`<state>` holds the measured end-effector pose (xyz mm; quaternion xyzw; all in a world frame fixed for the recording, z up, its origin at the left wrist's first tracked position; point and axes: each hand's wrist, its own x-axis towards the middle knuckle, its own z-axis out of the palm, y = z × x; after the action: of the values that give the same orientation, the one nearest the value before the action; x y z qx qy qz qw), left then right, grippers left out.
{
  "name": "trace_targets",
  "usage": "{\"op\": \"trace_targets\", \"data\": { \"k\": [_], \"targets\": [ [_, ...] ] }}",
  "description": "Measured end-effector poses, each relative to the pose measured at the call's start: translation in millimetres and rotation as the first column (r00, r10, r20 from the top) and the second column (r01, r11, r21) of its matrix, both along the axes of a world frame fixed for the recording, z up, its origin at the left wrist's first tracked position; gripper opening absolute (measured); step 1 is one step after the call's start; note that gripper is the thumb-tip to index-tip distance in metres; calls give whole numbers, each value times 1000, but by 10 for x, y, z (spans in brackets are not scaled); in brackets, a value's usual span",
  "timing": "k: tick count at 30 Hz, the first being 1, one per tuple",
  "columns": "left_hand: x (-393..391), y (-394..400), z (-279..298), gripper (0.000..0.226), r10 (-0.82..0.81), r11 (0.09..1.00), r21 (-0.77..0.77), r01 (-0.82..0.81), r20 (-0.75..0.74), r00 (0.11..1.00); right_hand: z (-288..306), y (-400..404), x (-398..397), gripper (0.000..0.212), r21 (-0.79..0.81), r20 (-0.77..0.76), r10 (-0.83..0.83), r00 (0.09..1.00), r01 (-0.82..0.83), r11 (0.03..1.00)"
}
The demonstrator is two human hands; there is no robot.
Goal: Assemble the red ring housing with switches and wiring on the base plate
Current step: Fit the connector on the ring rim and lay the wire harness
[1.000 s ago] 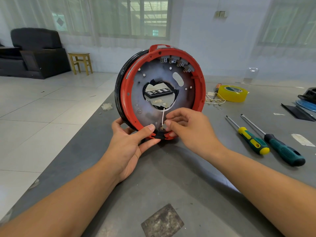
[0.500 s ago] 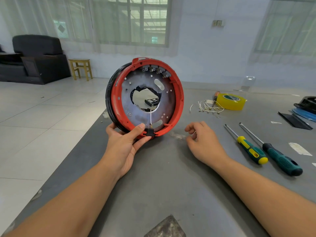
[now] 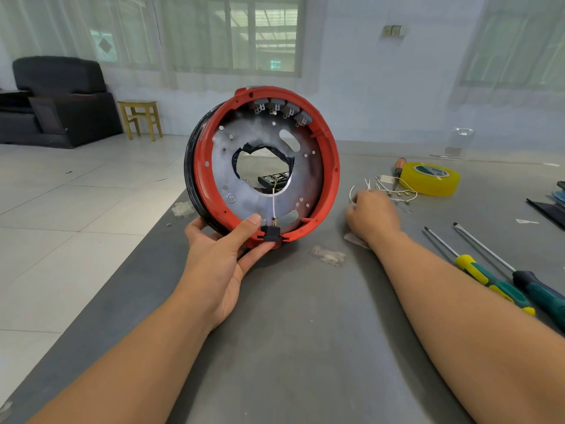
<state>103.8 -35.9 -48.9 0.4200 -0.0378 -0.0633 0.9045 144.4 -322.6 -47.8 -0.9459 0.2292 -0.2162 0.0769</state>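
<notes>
1. Red ring housing (image 3: 331,166) stood on edge on grey table (image 3: 305,347), tilted slightly, open face toward camera; grey base plate (image 3: 308,179) fixed inside, jagged hole through its middle.
2. Left hand (image 3: 226,258) gripping housing at bottom rim: thumb over front edge beside black switch (image 3: 270,233), fingers curled behind and under.
3. Row of grey switches (image 3: 282,110) along inner top of ring, terminals pointing inward.
4. Thin white wire (image 3: 274,206) running up from black switch terminals across plate toward centre hole.
5. Right hand (image 3: 371,214) on table just right of housing, apart from it; fingers curled down at loose white wires (image 3: 391,189), one wire end (image 3: 352,192) sticking up by fingertips; cannot tell whether pinched.
6. Yellow tape roll (image 3: 432,179) behind wires; orange-handled tool (image 3: 399,166) beside roll.
7. Two screwdrivers far right: yellow-green handle (image 3: 489,281), dark green handle (image 3: 541,293).
8. Crumpled clear plastic scrap (image 3: 328,255) on table between the forearms.
</notes>
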Motion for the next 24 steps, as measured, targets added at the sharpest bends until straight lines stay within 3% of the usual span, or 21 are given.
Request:
{"op": "trace_targets", "data": {
  "k": [3, 8, 13, 20, 24],
  "targets": [
    [11, -19, 9, 64, -2, 1000, -16, 2, -1, 1000, 26, -113, 182, 10, 52, 30, -40, 999, 38, 998],
    [-14, -13, 27, 77, 5, 1000, -20, -4, 12, 1000, 36, -148, 391, 32, 75, 15, -118, 993, 116, 990],
    [-20, -24, 23, 75, 9, 1000, -14, -9, -6, 1000, 66, -90, 427, 28, 48, -2, -153, 988, 153, 987],
    [-22, -1, 17, 67, -4, 1000, -31, 3, -25, 1000, 40, -33, 252, 23, -61, -32, -56, 998, 54, 997],
    [-42, 4, 50, 73, -5, 999, -44, 4, -25, 1000, 3, 17, 43, 23, -11, -2, 59, 998, -59, 998]
  ]
}}
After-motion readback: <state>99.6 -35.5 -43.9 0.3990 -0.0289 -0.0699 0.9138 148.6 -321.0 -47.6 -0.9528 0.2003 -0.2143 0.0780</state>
